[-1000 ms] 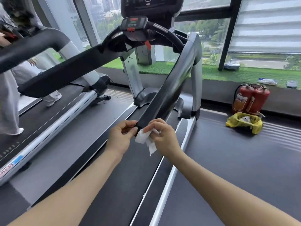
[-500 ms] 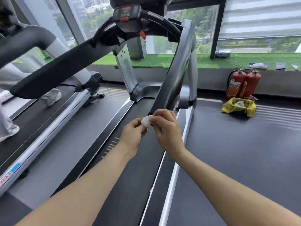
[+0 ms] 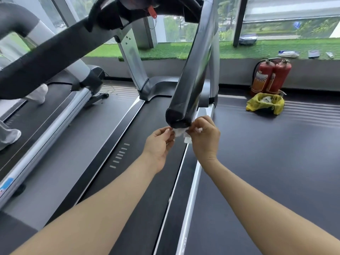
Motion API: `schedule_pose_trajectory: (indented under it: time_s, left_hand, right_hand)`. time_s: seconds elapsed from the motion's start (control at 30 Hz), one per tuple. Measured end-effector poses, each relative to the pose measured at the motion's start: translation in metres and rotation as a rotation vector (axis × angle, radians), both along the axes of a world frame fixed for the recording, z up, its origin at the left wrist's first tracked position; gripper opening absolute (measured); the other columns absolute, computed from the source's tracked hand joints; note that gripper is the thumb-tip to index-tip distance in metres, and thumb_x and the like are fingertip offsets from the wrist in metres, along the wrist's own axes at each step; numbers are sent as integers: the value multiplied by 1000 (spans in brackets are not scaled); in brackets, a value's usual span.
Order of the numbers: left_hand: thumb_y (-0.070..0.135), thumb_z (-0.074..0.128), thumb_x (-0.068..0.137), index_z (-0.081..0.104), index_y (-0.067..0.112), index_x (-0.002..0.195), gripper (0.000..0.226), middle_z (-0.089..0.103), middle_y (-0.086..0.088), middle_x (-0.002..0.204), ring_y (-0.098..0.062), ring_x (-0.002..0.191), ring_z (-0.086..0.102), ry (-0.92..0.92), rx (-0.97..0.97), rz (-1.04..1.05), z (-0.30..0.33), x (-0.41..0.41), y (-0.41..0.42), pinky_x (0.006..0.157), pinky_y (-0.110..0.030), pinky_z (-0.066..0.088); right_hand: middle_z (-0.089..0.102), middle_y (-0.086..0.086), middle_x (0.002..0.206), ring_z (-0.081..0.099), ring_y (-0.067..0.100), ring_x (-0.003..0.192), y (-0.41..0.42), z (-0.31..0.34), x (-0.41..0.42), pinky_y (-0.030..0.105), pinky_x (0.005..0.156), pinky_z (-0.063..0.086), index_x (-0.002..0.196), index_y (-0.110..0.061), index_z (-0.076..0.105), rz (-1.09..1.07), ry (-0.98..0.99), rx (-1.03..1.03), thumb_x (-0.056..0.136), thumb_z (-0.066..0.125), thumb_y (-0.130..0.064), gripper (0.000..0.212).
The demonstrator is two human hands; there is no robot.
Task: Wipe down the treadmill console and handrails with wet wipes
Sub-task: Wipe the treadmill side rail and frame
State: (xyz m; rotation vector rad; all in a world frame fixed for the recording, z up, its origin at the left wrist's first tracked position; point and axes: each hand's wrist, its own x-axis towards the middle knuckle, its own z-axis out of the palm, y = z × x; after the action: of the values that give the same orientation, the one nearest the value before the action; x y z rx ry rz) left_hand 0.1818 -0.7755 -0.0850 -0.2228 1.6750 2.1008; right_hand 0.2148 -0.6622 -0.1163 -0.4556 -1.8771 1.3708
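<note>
A white wet wipe (image 3: pixel 181 133) is bunched just under the rounded end of the treadmill's black right handrail (image 3: pixel 193 78). My right hand (image 3: pixel 203 137) pinches the wipe from the right. My left hand (image 3: pixel 160 142) pinches its left edge with thumb and fingertips. The left handrail (image 3: pixel 47 57) runs diagonally across the upper left. Only the console's dark underside (image 3: pixel 117 13) with a red safety clip (image 3: pixel 152 11) shows at the top edge. The treadmill belt (image 3: pixel 128 162) lies below my arms.
Two red fire extinguishers (image 3: pixel 270 78) stand by the window ledge at right, with a yellow bag (image 3: pixel 265 103) of used wipes on the floor before them. A second treadmill (image 3: pixel 46 115) is at left, where a person's feet in white shoes (image 3: pixel 39 92) show.
The camera has tilted down and moved closer, so the console has left the view. Both hands have stayed at the right handrail's end, and the wipe now sits right under the tip.
</note>
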Motion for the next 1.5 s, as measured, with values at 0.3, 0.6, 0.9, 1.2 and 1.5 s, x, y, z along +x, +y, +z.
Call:
schedule_pose_trajectory:
  time_s: [0.3,0.6,0.9,1.2,1.5]
  left_hand:
    - [8,51,96,59,13,85,15,61,1,76,-9,68,56,-49,-39,75,-9,-7,16,62,-19,49]
    - [8,53,95,57,15,82,16,57,0,74,-8,67,52,0,-53,55,18,-4,12,65,-21,46]
    - [2,44,97,58,6,94,15,57,-8,81,-12,72,52,35,7,-22,39,6,-9,65,-18,48]
    - [5,35,100,57,12,85,28,52,-4,78,-8,67,48,5,45,30,48,5,-57,67,-19,43]
    - [9,40,100,60,14,81,28,55,1,75,-9,66,52,6,-40,27,37,12,-75,64,-19,44]
  right_hand:
    - [54,0,78,53,17,69,30,-8,-36,26,65,45,70,-4,59,-20,-282,-39,75,50,15,21]
    - [70,-5,101,64,8,93,-4,22,-13,21,92,49,95,-25,70,-7,-109,-680,90,48,7,39]
    - [54,-5,134,46,4,126,-57,67,12,12,108,30,123,-9,61,-98,-21,-378,93,44,5,38]
    - [60,5,128,53,12,120,-75,96,10,17,105,36,119,-1,63,24,46,76,92,50,5,31]
    - [54,-9,128,42,11,111,-37,67,22,12,94,28,126,-8,59,67,-150,497,94,49,-2,35]
